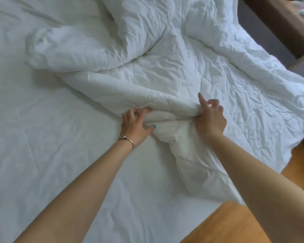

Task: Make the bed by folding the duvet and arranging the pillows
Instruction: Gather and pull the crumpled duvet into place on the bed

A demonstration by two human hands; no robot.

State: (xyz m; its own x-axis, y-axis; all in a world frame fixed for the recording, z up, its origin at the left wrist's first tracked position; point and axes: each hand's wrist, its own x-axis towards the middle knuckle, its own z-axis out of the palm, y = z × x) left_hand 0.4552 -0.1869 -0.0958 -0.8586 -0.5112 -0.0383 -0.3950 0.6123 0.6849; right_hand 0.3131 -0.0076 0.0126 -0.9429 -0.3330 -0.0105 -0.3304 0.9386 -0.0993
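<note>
Head camera looks down over your two bare forearms reaching onto the bed, where a white fitted sheet (51, 163) covers the mattress across the left and near side. Your left hand (135, 125) sits at the near edge of the crumpled white duvet (165, 76); its fingers are curled and dug under a bunched fold, with the thumb, nail painted teal, pressed against the fold's underside, so you are grasping the duvet there. A thin metal bracelet (128, 140) circles that wrist. Your right hand (210, 118) is just beside it on the same bunched ridge, with the fabric gathered between the two hands; its thumb side is pushed into the cloth and the lower fingers look curled round the fold, while the index finger points straight up and away from you. The duvet itself lies in a rumpled heap over the far and right part of the bed, piled thickest toward the top middle, with one tongue of it trailing down toward you between your arms and its right edge hanging off the side of the mattress. A wooden floor (226, 225) shows at the bottom right, and a wooden shelf unit (284, 27) stands past the top right corner of the bed, its contents too blurred to tell.
</note>
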